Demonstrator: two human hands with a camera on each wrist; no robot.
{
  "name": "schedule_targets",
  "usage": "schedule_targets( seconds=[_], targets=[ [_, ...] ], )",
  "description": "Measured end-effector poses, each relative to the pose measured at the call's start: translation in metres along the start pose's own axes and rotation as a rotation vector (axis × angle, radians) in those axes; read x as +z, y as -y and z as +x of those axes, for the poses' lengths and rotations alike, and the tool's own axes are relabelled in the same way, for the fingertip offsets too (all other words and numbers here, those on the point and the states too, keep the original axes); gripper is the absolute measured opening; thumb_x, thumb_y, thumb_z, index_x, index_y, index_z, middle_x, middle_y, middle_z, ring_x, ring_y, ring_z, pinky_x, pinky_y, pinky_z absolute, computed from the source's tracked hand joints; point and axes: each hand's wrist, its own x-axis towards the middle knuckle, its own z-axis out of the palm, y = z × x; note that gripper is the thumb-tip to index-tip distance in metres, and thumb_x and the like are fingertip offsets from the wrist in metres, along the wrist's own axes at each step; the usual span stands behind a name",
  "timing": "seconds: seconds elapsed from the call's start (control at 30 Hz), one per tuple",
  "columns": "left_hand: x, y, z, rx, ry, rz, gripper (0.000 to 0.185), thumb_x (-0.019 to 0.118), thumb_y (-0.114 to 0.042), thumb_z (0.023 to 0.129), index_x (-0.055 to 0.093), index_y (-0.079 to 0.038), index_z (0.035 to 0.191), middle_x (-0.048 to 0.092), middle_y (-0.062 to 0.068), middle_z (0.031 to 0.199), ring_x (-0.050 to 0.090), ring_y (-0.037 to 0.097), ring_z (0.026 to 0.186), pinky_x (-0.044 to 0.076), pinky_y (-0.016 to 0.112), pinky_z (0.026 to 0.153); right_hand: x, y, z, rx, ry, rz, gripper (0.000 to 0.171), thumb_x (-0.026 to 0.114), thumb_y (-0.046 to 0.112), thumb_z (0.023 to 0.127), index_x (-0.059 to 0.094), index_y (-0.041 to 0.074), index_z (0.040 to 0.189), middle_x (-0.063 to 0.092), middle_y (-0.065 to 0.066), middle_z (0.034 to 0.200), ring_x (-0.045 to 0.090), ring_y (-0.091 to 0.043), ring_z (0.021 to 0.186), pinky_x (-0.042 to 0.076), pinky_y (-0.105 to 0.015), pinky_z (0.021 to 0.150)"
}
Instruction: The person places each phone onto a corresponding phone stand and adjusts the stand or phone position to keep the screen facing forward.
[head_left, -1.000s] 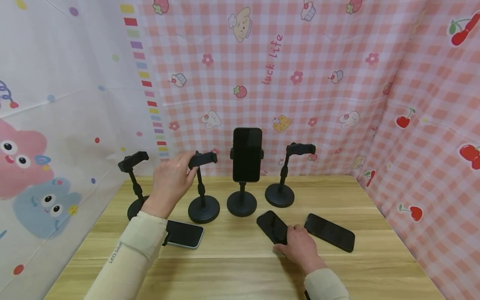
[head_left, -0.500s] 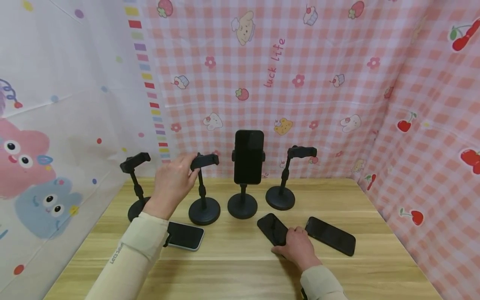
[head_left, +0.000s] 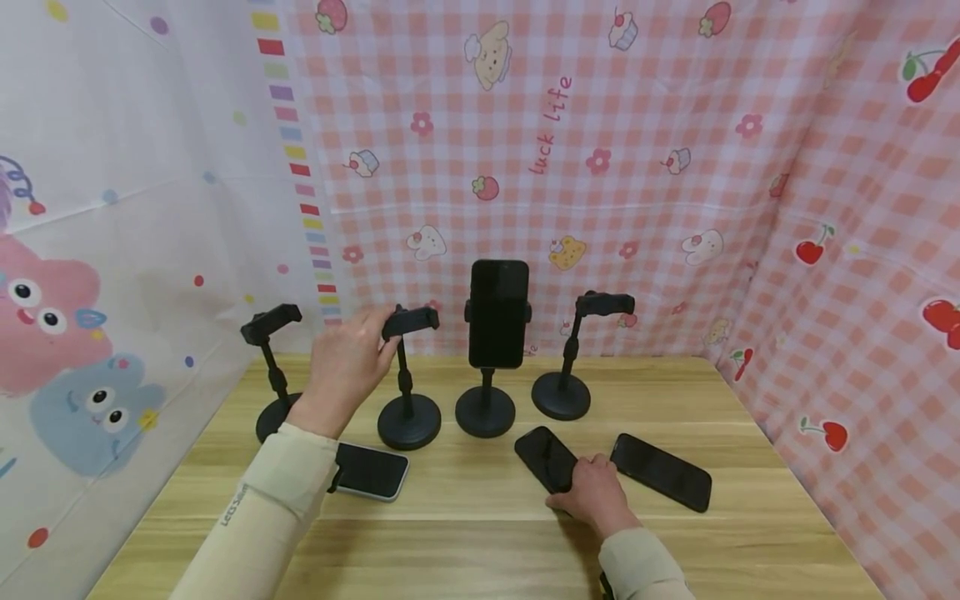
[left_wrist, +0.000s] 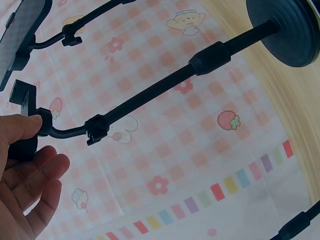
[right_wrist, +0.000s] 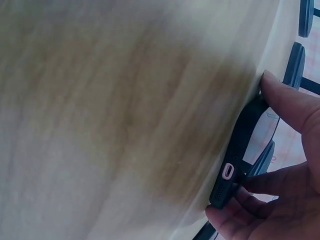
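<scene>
My left hand grips the left end of the clamp on a black phone stand, the second from the left. In the left wrist view the thumb and fingers pinch that clamp at the stand's top. My right hand holds the near end of a black phone lying on the table, thumb on one side and fingers on the other. The right wrist view shows this phone's charging-port edge between thumb and fingers. Another stand's clamp bears an upright phone.
More black stands with nothing in their clamps are at the far left and the right. A second black phone lies right of my right hand; a pale-edged phone lies beside my left sleeve. Patterned cloth hangs behind the wooden table.
The head view has shifted slightly. Both hands keep their grip, the left on the stand's clamp and the right on the phone; the right wrist has turned a little.
</scene>
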Motion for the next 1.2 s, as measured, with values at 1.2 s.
schedule_targets(
  seconds=[1.2],
  targets=[
    [-0.003,-0.001,0.0,0.0,0.017,0.02,0.046,0.082,-0.017,0.083,0.066,0.0,0.122,0.071,0.018,0.108,0.067,0.031,0.066,0.055,0.044,0.055,-0.011,0.003,0.001,0.021,0.063,-0.02,0.062,0.088,0.038,0.065,0.066,-0.009,0.098,0.056,-0.022,0.093,0.054,-0.037,0.09,0.05,-0.051,0.081]
  ],
)
